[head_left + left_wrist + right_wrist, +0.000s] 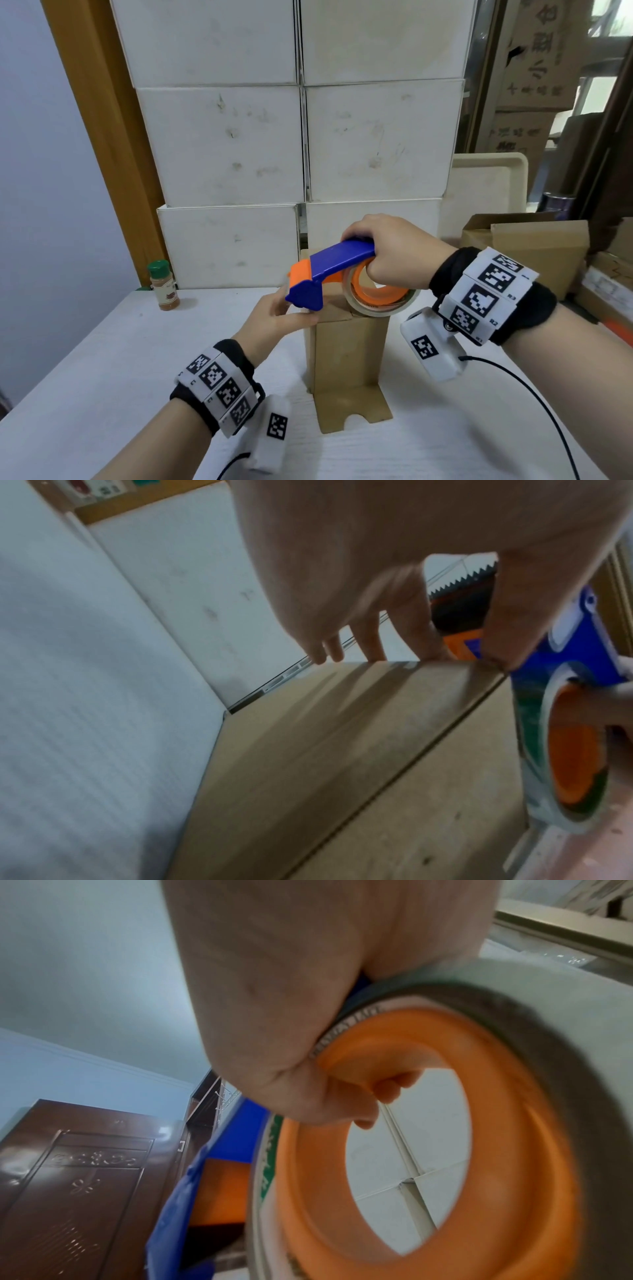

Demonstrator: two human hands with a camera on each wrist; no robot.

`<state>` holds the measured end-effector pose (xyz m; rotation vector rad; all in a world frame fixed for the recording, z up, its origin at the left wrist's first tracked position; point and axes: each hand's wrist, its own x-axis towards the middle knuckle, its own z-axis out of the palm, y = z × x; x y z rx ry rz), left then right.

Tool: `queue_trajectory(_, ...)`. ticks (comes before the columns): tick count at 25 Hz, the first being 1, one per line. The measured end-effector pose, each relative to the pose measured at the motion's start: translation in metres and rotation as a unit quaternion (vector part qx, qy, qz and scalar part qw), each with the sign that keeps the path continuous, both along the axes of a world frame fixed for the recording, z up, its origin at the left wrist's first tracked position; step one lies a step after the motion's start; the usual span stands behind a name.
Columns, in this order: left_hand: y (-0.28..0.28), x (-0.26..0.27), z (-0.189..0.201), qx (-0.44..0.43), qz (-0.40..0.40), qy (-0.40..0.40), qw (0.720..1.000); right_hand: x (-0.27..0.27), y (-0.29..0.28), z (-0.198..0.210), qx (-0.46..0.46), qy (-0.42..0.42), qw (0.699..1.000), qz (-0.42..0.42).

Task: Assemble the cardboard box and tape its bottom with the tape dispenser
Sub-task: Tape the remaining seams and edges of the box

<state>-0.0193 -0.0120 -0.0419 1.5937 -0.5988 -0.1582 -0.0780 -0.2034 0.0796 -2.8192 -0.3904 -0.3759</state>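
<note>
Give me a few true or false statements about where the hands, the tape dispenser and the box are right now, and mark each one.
1. The right hand holds the tape dispenser with a closed grip. True.
2. The cardboard box lies flat. False: it stands upright on the table.
3. The left hand touches the box's top edge. True.
4. The spice jar has a red cap. False: the cap is green.

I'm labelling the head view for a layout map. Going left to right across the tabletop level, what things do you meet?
Spice jar → left hand → tape dispenser, held over the cardboard box → right hand → open brown carton.
</note>
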Motion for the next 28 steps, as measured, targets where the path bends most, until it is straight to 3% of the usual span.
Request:
queue_trajectory(2,0.002,-0.004,-0.003,-0.061,-0.007,0.044,0.997,0.000,0.001,0.000,-0.002,0.001,1.000,0.002)
queue_trajectory(5,0.001,-0.015,0.004,-0.213,-0.036,0.132,0.967,0.000,0.003,0.000,-0.008,0.002,1.000,0.003)
queue_trajectory(9,-0.004,-0.013,0.000,-0.269,-0.023,0.169,0.948,-0.001,0.003,0.000,-0.003,0.003,1.000,-0.003)
queue_trajectory(16,-0.010,-0.016,0.001,-0.221,0.027,0.173,0.959,-0.003,0.004,-0.001,-0.007,0.001,1.000,-0.002)
queue_trajectory(20,-0.011,-0.012,-0.006,-0.095,0.054,0.119,0.987,-0.004,0.004,0.000,-0.009,0.003,1.000,-0.006)
queue_trajectory(23,-0.010,-0.015,-0.005,-0.121,0.058,0.107,0.985,-0.006,0.002,-0.001,-0.030,0.001,1.000,-0.002)
queue_trajectory(28,-0.008,-0.011,0.000,-0.245,-0.008,0.175,0.953,-0.005,-0.005,-0.003,-0.021,-0.003,1.000,-0.019)
